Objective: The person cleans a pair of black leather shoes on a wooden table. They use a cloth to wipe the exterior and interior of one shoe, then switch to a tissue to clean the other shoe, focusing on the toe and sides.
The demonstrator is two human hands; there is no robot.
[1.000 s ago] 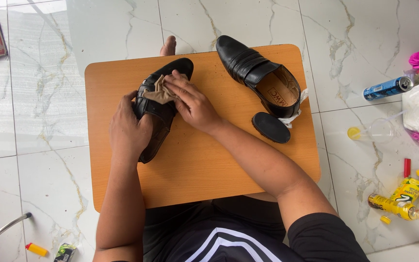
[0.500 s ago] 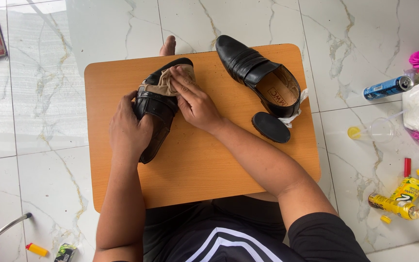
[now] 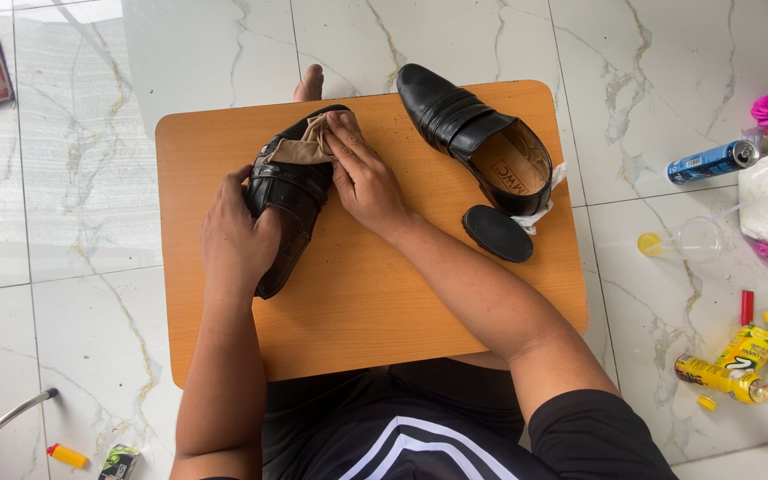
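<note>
So the black shoe [image 3: 288, 200] lies on the left half of the table [image 3: 384, 302], long axis running away from the person, toe at the far end, tilted a bit right. The left hand [image 3: 237, 233] wraps around its heel end, pinning it. The right hand [image 3: 362, 173] presses a tan cloth [image 3: 306, 142] flat onto the toe, so it's nearer the far end.

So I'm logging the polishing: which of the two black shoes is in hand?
The black shoe on the board's left side: left hand grips it, right hand presses a tan cloth on it. The other shoe lies untouched.
</note>
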